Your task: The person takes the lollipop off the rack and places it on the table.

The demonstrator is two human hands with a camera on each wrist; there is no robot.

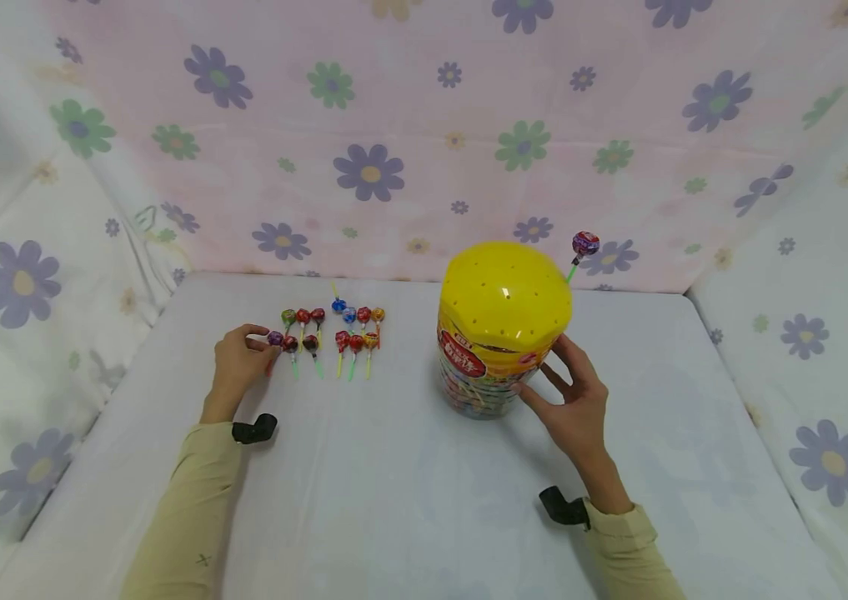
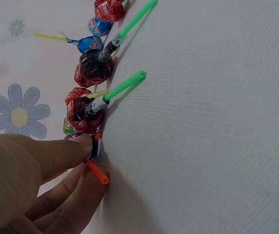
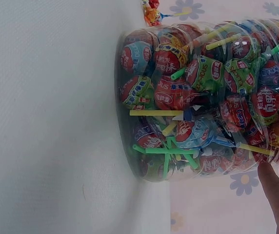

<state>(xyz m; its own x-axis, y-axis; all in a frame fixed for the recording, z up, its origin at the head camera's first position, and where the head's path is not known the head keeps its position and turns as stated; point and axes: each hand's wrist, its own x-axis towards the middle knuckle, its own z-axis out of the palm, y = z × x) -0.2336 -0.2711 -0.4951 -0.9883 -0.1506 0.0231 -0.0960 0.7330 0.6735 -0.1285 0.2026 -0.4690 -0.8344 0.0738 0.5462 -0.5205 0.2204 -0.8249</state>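
At the left end of a group of lollipops, my left hand [image 1: 239, 358] pinches a purple-wrapped lollipop [image 1: 275, 338] between thumb and fingers. Its orange stick [image 2: 97, 172] points down past the fingertips in the left wrist view. My right hand [image 1: 572, 404] grips the right side of a big clear jar [image 3: 203, 97] with a yellow lid [image 1: 506, 292], thumb in front and fingers farther round. Wrapped lollipops fill the jar. A purple-and-red lollipop [image 1: 584, 243] on a green stick stands up by the lid's right edge; the stick's lower end is hidden.
Several lollipops lie in rows on the white tabletop [image 1: 363, 467], among them a dark-wrapped one [image 1: 310, 342], a green one [image 1: 288, 317] and a blue one [image 1: 338, 306] at the back. Flowered cloth [image 1: 408, 100] hangs behind and at both sides.
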